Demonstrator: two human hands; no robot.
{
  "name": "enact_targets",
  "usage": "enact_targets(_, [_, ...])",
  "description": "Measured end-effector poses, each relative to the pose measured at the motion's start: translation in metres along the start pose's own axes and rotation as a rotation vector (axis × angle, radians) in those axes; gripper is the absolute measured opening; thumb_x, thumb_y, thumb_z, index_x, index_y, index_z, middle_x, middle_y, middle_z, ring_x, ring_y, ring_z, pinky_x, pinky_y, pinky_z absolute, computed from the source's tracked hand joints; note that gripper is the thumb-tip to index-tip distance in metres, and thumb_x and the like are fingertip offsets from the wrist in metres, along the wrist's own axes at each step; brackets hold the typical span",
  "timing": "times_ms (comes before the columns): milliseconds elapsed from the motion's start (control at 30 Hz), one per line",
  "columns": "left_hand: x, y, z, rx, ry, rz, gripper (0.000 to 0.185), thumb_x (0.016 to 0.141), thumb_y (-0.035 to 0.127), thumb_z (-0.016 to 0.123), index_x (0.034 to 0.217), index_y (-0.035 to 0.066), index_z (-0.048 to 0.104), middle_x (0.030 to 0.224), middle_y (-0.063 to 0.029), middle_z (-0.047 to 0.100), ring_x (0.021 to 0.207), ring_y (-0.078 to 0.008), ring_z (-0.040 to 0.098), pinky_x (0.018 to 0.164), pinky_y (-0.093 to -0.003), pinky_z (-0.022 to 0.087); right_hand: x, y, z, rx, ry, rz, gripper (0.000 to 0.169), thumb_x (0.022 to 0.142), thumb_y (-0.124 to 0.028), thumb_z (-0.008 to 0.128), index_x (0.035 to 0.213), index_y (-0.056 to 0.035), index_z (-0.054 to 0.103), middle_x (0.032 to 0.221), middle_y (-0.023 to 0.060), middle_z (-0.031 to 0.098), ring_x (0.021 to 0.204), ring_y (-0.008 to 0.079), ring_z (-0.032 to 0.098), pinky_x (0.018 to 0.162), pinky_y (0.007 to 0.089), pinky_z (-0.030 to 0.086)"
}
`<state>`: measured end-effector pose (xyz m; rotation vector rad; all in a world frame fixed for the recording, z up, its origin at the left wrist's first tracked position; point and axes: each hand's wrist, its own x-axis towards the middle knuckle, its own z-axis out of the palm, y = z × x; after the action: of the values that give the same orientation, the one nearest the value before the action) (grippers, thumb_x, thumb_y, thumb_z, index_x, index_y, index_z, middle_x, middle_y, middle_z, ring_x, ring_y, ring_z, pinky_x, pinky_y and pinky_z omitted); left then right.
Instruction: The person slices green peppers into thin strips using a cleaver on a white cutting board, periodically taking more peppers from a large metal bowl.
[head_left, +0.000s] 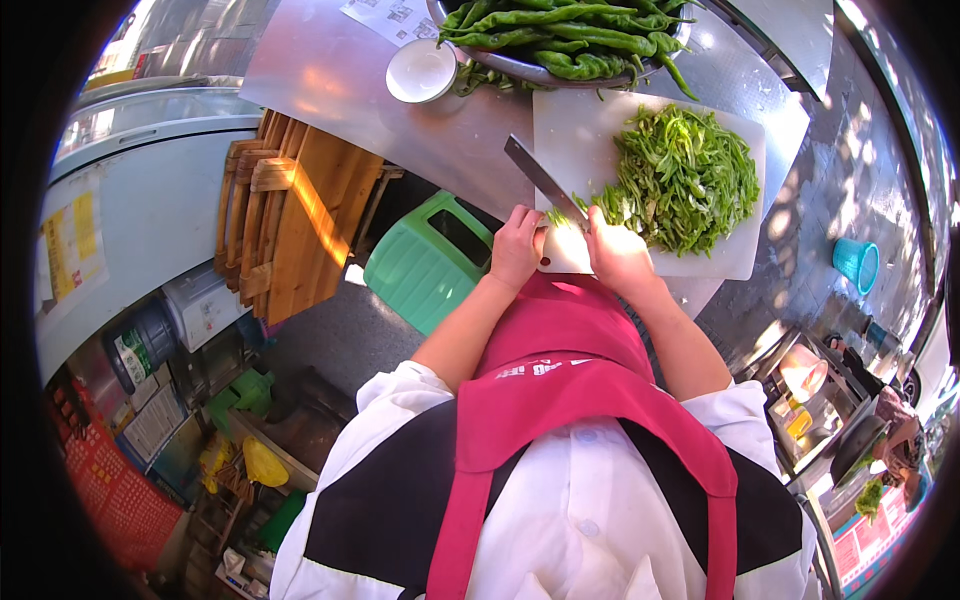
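Observation:
My right hand (618, 251) is closed round the handle of a kitchen knife (541, 177), whose broad blade points up and left across the edge of a white cutting board (574, 131). At the board's lower left, my left hand (517, 244) has its fingers curled beside a few cut green pieces (556, 217); whether it holds any of them is hidden. A large heap of sliced green peppers (686, 176) covers the board's right part. Whole long green peppers (577, 37) fill a metal bowl (517, 69) beyond the board, with a small white bowl (421, 71) to its left.
The board lies on a metal table (330, 56). Left of me are a green plastic stool (427, 262), folded wooden furniture (315, 217) and a white chest freezer (150, 187). A turquoise basket (855, 266) stands on the floor at right, near a cluttered cart (817, 405).

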<state>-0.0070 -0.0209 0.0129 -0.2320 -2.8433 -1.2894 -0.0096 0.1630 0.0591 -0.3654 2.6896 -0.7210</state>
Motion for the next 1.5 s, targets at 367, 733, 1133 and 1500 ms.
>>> enact_targets(367, [0.013, 0.001, 0.013, 0.076, -0.045, -0.013, 0.022, 0.069, -0.001, 0.062, 0.089, 0.007, 0.062, 0.084, -0.0106, 0.056, 0.070, -0.0311, 0.059, 0.061, -0.0390, 0.050, -0.005, -0.012, 0.012, -0.114, 0.097, -0.003, 0.028, 0.084, -0.011, 0.052, 0.108, 0.0016, 0.050, 0.065, 0.0131, 0.060, 0.057, 0.0284, 0.061, 0.052, 0.0389, 0.049])
enact_targets(733, [0.016, 0.003, 0.021, -0.075, -0.056, -0.112, 0.019, 0.071, -0.002, 0.063, 0.089, 0.003, 0.061, 0.082, -0.0124, 0.058, 0.070, -0.0282, 0.062, 0.063, -0.0359, 0.051, 0.008, 0.008, 0.036, -0.127, 0.083, -0.040, 0.035, 0.087, -0.015, 0.050, 0.116, 0.0048, 0.045, 0.064, 0.0167, 0.059, 0.054, 0.0319, 0.059, 0.049, 0.0407, 0.048])
enact_targets(1133, [0.003, -0.017, -0.018, -0.088, -0.058, -0.207, 0.026, 0.076, -0.005, 0.060, 0.101, 0.000, 0.057, 0.095, -0.0116, 0.057, 0.072, -0.0203, 0.062, 0.059, -0.0283, 0.052, -0.041, 0.005, 0.023, -0.080, 0.059, 0.263, 0.019, 0.082, -0.013, 0.052, 0.100, -0.0052, 0.055, 0.067, 0.0100, 0.059, 0.057, 0.0306, 0.059, 0.052, 0.0400, 0.050])
enact_targets(1500, [0.030, -0.004, -0.002, -0.148, -0.216, -0.123, 0.033, 0.075, -0.006, 0.061, 0.106, 0.002, 0.054, 0.093, -0.0118, 0.055, 0.071, -0.0192, 0.060, 0.063, -0.0288, 0.051, -0.052, 0.028, -0.065, -0.259, 0.175, 0.509, 0.030, 0.082, -0.007, 0.048, 0.111, -0.0119, 0.045, 0.074, 0.0118, 0.060, 0.064, 0.0352, 0.062, 0.054, 0.0461, 0.049])
